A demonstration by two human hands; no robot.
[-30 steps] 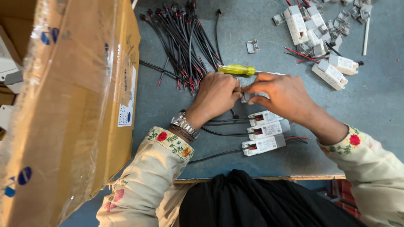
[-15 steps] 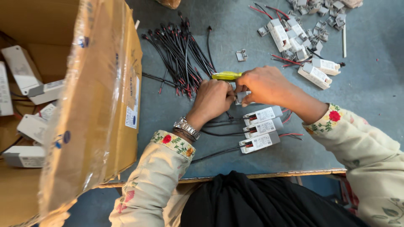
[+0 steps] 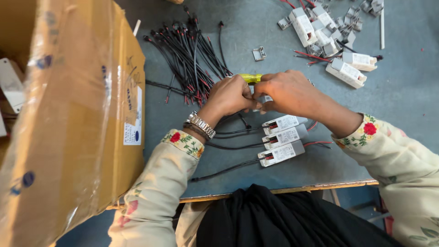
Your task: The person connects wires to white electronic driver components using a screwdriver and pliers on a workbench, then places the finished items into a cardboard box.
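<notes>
My left hand (image 3: 231, 96), with a metal watch on the wrist, and my right hand (image 3: 288, 93) meet fingertip to fingertip over the grey table (image 3: 402, 105). Both are pinched on a small white module (image 3: 265, 99) that is mostly hidden by the fingers. A yellow screwdriver handle (image 3: 250, 77) shows just beyond the knuckles; I cannot tell whether a hand holds it. Three white modules with black and red wires (image 3: 281, 138) lie side by side just below my hands.
A bundle of black wires with red tips (image 3: 192, 59) lies beyond my left hand. A large cardboard box (image 3: 77, 123) stands at the left. Several white modules and small grey clips (image 3: 329, 32) are scattered at the far right. The table's front edge (image 3: 274, 190) runs near my lap.
My hands have stayed together over the same spot, with the fingers closing in more tightly on the module. The view has shifted slightly.
</notes>
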